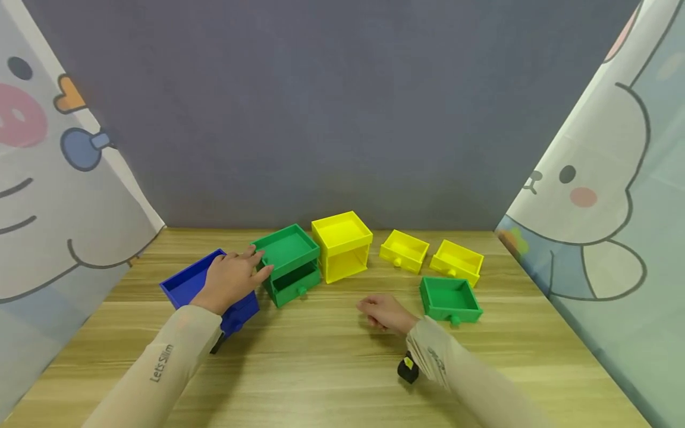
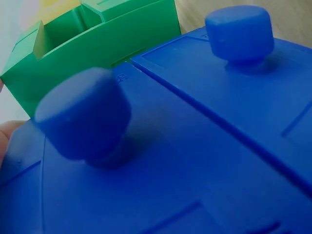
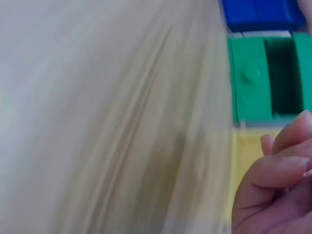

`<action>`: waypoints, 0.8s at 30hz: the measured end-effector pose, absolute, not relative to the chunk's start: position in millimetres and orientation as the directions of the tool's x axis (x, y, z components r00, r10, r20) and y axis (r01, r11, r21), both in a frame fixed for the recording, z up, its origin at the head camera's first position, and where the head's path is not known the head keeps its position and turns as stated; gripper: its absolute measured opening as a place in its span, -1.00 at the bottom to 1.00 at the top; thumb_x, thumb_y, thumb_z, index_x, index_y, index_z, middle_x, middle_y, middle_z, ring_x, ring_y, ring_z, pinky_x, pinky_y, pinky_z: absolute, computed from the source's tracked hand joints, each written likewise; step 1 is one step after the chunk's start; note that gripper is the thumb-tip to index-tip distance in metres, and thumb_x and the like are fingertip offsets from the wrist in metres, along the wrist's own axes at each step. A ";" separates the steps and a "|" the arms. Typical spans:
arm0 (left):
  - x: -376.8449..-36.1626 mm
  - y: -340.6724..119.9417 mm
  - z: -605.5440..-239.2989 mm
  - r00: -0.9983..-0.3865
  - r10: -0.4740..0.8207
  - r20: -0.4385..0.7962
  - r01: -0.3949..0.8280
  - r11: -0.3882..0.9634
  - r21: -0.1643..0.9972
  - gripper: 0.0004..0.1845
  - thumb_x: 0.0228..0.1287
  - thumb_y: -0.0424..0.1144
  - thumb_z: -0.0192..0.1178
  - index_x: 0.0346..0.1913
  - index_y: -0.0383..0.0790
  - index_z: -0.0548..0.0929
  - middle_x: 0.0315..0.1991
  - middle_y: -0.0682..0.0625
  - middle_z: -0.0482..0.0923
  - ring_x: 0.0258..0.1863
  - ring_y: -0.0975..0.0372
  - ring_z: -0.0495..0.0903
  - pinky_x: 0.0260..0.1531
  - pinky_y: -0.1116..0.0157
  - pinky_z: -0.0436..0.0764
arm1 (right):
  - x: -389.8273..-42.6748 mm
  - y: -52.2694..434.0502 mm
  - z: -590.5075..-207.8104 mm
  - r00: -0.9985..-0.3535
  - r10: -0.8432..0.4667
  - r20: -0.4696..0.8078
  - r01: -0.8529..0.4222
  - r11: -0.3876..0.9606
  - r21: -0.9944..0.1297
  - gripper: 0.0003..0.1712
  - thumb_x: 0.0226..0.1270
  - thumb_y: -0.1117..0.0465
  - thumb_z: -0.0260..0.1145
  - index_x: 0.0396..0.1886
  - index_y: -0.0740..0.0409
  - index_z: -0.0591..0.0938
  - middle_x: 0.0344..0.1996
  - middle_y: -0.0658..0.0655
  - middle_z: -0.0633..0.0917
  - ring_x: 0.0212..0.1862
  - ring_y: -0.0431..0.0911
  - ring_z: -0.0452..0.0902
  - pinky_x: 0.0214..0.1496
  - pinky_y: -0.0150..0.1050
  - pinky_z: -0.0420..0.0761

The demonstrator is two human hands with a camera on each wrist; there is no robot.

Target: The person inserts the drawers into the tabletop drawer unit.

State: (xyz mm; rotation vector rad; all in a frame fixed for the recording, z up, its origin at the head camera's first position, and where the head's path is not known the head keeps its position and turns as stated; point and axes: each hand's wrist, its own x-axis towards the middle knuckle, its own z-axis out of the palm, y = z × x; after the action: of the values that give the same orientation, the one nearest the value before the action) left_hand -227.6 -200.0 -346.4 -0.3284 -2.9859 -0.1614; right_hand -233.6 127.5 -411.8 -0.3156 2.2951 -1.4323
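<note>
left hand (image 1: pixel 231 278) rests on blue cabinet (image 1: pixel 188 282); right hand (image 1: pixel 386 313) idle.

The wooden table (image 1: pixel 332 362) holds a blue box (image 1: pixel 206 288), a green box (image 1: pixel 289 264), a yellow box (image 1: pixel 342 245), two yellow drawers (image 1: pixel 404 250) (image 1: pixel 457 261) and a green drawer (image 1: pixel 449 298).

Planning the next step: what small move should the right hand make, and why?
Probably reach right for the loose green drawer: the green cabinet shows an empty upper slot, the right hand holds nothing, and the left hand rests on the blue cabinet.
</note>
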 end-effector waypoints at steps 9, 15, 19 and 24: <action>-227.7 -201.4 -345.7 -0.970 0.211 0.117 0.225 0.966 0.126 -0.36 0.45 0.10 -0.07 0.36 -0.32 0.37 0.36 -0.34 0.22 0.18 -0.31 0.33 0.16 -0.28 0.21 | -213.4 230.4 -388.1 -0.910 -0.358 -0.211 0.021 0.467 -0.884 -0.52 0.50 0.06 0.08 0.00 0.47 0.53 -0.71 -0.02 0.44 -0.70 -0.26 0.18 -0.64 -0.40 0.24; -227.2 -204.9 -345.5 -0.974 0.203 0.095 0.214 0.969 0.124 -0.36 0.45 0.10 -0.07 0.37 -0.31 0.37 0.36 -0.35 0.21 0.20 -0.33 0.30 0.19 -0.29 0.17 | -204.9 280.4 -385.9 -0.894 -0.356 -0.272 0.081 0.469 -0.880 -0.51 0.50 0.01 0.07 -0.12 0.46 0.51 -0.68 -0.03 0.46 -0.68 -0.28 0.21 -0.63 -0.40 0.28; -228.6 -205.2 -346.5 -0.975 0.203 0.093 0.213 0.970 0.115 -0.36 0.44 0.10 -0.06 0.36 -0.31 0.38 0.36 -0.34 0.22 0.20 -0.33 0.30 0.18 -0.28 0.18 | -199.7 301.9 -386.5 -0.891 -0.340 -0.302 0.108 0.486 -0.867 -0.47 0.52 0.02 0.04 -0.01 0.51 0.49 -0.67 -0.03 0.48 -0.67 -0.29 0.22 -0.63 -0.42 0.27; -231.1 -203.4 -346.6 -0.974 0.204 0.097 0.215 0.970 0.118 -0.35 0.44 0.10 -0.07 0.36 -0.32 0.37 0.36 -0.35 0.21 0.21 -0.33 0.29 0.20 -0.28 0.16 | -194.5 312.6 -389.8 -0.896 -0.265 -0.355 0.189 0.496 -0.848 -0.41 0.50 0.00 0.06 0.07 0.54 0.49 -0.68 -0.04 0.52 -0.67 -0.29 0.25 -0.63 -0.43 0.31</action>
State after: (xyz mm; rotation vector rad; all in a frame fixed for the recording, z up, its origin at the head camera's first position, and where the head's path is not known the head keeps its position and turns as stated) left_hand -231.1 -203.4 -346.6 -0.3228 -3.0335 -0.1952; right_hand -194.5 312.6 -389.8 -0.0633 2.3007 -1.3822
